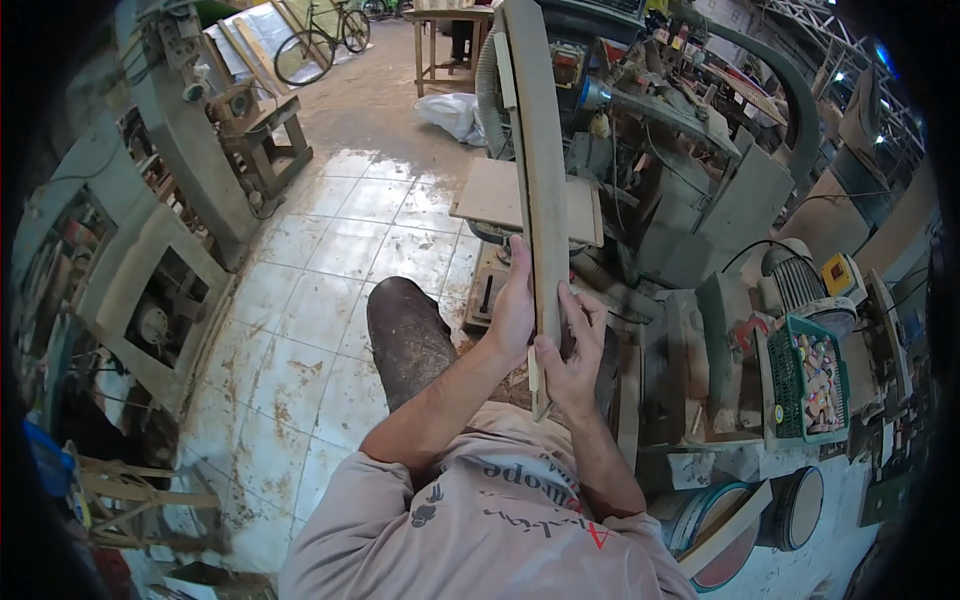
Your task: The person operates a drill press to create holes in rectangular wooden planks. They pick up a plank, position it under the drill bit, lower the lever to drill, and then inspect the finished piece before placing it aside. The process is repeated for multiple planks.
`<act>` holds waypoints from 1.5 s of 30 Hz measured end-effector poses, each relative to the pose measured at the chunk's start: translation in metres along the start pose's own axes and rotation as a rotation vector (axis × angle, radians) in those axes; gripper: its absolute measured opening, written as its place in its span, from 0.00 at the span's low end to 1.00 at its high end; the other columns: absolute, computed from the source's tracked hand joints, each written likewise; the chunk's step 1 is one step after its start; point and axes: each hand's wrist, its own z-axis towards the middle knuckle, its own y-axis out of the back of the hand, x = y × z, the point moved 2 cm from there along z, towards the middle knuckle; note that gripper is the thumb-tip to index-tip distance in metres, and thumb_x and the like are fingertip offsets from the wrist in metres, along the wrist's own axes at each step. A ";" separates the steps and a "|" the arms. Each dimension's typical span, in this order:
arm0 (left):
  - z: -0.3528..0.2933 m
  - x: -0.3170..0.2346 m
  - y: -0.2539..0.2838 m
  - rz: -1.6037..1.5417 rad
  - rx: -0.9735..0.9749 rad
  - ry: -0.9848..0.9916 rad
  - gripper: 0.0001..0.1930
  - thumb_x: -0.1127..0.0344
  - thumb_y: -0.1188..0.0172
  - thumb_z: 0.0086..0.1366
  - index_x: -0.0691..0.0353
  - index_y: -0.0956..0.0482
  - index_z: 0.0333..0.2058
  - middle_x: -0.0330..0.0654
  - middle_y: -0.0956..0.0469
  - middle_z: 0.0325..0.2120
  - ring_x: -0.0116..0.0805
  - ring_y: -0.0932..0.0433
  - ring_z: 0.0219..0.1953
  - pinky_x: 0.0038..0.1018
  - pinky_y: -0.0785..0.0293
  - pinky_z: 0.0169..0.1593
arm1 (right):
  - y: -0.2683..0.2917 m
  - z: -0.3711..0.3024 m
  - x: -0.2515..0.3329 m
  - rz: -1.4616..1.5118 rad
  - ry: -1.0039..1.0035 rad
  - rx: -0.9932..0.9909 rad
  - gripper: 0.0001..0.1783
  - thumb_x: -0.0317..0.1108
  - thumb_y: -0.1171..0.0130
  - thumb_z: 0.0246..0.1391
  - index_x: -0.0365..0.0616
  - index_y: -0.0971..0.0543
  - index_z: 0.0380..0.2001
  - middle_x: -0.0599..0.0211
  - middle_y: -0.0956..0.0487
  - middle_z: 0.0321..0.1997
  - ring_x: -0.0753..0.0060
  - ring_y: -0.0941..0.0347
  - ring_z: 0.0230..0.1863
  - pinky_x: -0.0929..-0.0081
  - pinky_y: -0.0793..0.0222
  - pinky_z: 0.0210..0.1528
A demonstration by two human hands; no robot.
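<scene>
A long, narrow wooden board point(543, 170) runs from close to my waist up to the top edge, over a machine's flat table point(487, 198). My left hand point(514, 308) holds it near its lower end from the left, thumb along the edge and the other fingers mostly hidden. On the right side my right hand point(574, 352) grips the same end between thumb and fingers, slightly lower. A thin pale strip point(537, 385) shows below my hands along the board's left edge; I cannot tell whether it is a separate piece.
Beyond the board stand dusty machines and a thick curved hose point(800, 100). At right are a motor point(795, 280), a green basket point(808, 385) of small pieces, and round drums point(705, 530). A machine frame point(160, 310) lines the left. Sawdust lies on the tiled floor point(300, 370).
</scene>
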 end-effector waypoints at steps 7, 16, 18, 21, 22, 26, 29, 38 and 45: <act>0.007 0.005 0.002 0.056 -0.004 0.014 0.35 0.32 0.70 0.65 0.58 0.30 0.44 0.38 0.28 0.31 0.28 0.26 0.33 0.27 0.26 0.39 | -0.003 -0.003 -0.011 0.050 -0.025 -0.013 0.37 0.33 0.34 0.39 0.40 0.30 0.57 0.59 0.37 0.45 0.63 0.41 0.48 0.68 0.43 0.54; 0.013 -0.015 0.002 0.164 -0.086 -0.049 0.35 0.32 0.70 0.65 0.57 0.28 0.43 0.36 0.28 0.28 0.25 0.27 0.31 0.25 0.28 0.36 | -0.007 -0.013 -0.004 -0.028 -0.002 0.023 0.37 0.31 0.34 0.39 0.41 0.30 0.57 0.59 0.38 0.46 0.63 0.41 0.48 0.69 0.43 0.53; 0.012 -0.021 0.002 0.184 -0.101 -0.050 0.35 0.32 0.70 0.65 0.57 0.27 0.42 0.35 0.28 0.28 0.25 0.27 0.31 0.24 0.28 0.36 | -0.009 -0.014 -0.005 -0.023 -0.010 0.018 0.37 0.31 0.33 0.39 0.40 0.30 0.57 0.59 0.38 0.46 0.63 0.41 0.48 0.70 0.43 0.53; 0.010 -0.017 0.004 0.179 -0.137 -0.065 0.37 0.30 0.67 0.63 0.62 0.26 0.36 0.38 0.26 0.25 0.24 0.27 0.27 0.22 0.30 0.32 | -0.011 -0.018 -0.008 -0.028 -0.015 0.013 0.37 0.31 0.32 0.38 0.40 0.29 0.56 0.59 0.38 0.47 0.63 0.41 0.48 0.70 0.43 0.52; 0.010 -0.017 0.007 0.212 -0.125 -0.076 0.36 0.31 0.66 0.64 0.62 0.27 0.40 0.38 0.25 0.29 0.25 0.26 0.30 0.23 0.29 0.34 | -0.012 -0.018 -0.007 -0.029 -0.003 0.009 0.36 0.32 0.32 0.38 0.40 0.29 0.56 0.59 0.38 0.47 0.63 0.41 0.47 0.70 0.43 0.51; 0.009 -0.010 0.024 0.301 0.058 -0.112 0.28 0.43 0.57 0.67 0.62 0.29 0.49 0.41 0.24 0.38 0.27 0.24 0.36 0.26 0.26 0.40 | -0.003 -0.023 -0.011 0.010 0.022 0.048 0.34 0.33 0.31 0.39 0.40 0.28 0.54 0.60 0.38 0.47 0.63 0.40 0.48 0.70 0.42 0.50; 0.003 -0.006 0.026 0.308 0.154 -0.151 0.20 0.54 0.49 0.67 0.65 0.30 0.48 0.37 0.26 0.36 0.24 0.28 0.36 0.23 0.29 0.40 | 0.019 0.010 -0.005 0.022 0.034 0.015 0.31 0.35 0.36 0.46 0.39 0.29 0.54 0.58 0.36 0.48 0.64 0.38 0.49 0.71 0.41 0.51; -0.030 0.026 0.028 0.728 0.330 -0.267 0.20 0.67 0.51 0.66 0.66 0.38 0.55 0.38 0.33 0.40 0.27 0.34 0.42 0.22 0.35 0.46 | 0.048 0.121 0.037 0.541 -0.175 0.047 0.47 0.35 0.33 0.46 0.36 0.48 0.63 0.55 0.34 0.56 0.65 0.38 0.59 0.67 0.41 0.60; -0.037 0.044 0.036 0.623 0.316 -0.129 0.19 0.69 0.50 0.65 0.68 0.36 0.53 0.42 0.37 0.43 0.29 0.36 0.45 0.24 0.37 0.49 | 0.042 0.116 0.033 0.500 -0.206 0.048 0.53 0.32 0.27 0.38 0.36 0.49 0.63 0.55 0.33 0.55 0.67 0.33 0.55 0.68 0.34 0.56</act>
